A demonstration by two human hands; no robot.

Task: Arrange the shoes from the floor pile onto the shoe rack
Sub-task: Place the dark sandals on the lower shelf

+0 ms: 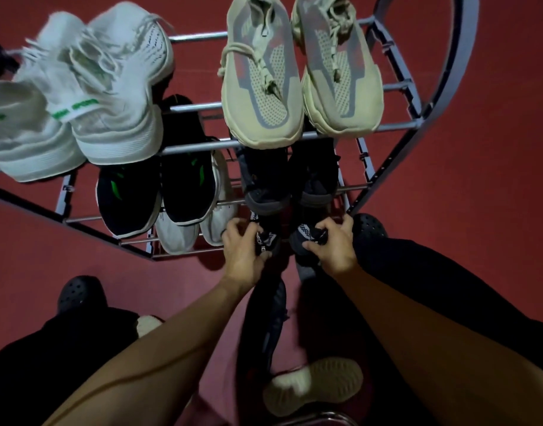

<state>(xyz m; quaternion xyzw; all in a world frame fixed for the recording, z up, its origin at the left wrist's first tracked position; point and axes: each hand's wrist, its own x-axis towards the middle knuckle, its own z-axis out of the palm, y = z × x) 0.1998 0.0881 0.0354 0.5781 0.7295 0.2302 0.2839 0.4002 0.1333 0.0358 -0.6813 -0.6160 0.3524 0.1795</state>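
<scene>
The shoe rack (384, 127) is the largest item: a tiered frame of metal rails standing on the red floor (463, 186), seen from above.

Upper tier: one white pair with green lettering (88, 96) at the left and one beige-and-grey pair (297, 72) at the right. Next tier down: one black pair with green marks (159, 186) at the left and one dark grey pair (288, 176) at the right. Below the black pair, two pale toes (196, 232) show on a lower rail. Count: four full pairs visible, plus this partly hidden pair.

The black pair in hand (282, 241) sits at the front right of the lowest tier, directly ahead of the hands. Each shoe's long axis runs front to back, toes into the rack, heels toward the person.

The left hand (244, 244) grips the heel of the left shoe; the right hand (333, 241) grips the heel of the right shoe. Each hand is nearest its own shoe. Judgement: the coming move is a straight forward push along the long axis to seat the pair.

On the floor near the person lie one pale upturned shoe (316, 385), sole showing, and a dark shoe (270, 321) that is hard to make out.
</scene>
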